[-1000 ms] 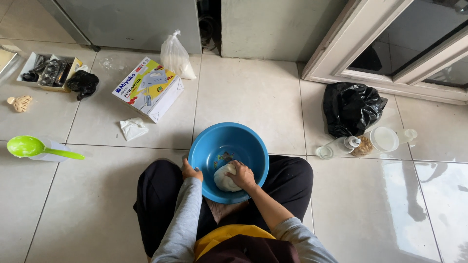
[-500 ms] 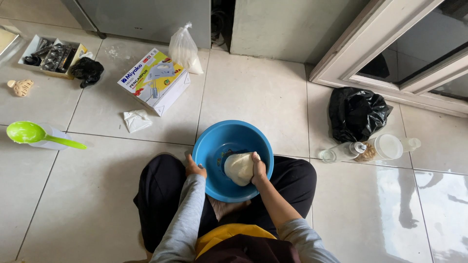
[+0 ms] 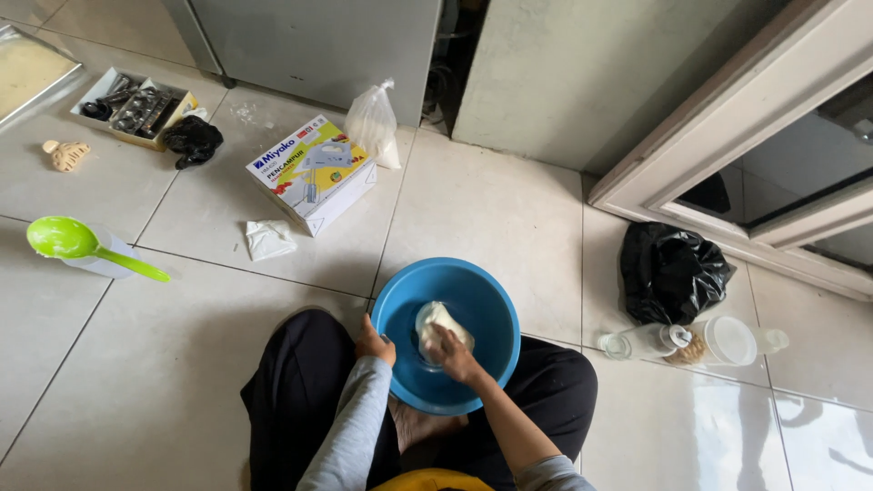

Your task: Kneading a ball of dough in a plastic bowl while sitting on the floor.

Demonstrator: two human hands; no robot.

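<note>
Right hand (image 3: 452, 350) clamped on pale dough (image 3: 436, 324) inside blue bowl (image 3: 491, 300). Left hand (image 3: 373, 344) gripping the bowl's near-left rim, just left of the dough.

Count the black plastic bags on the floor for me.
2. One large black bag lies by the door frame, right of the blue bowl. A smaller black bag sits beside the tray of utensils. Others may lie out of view.
</note>
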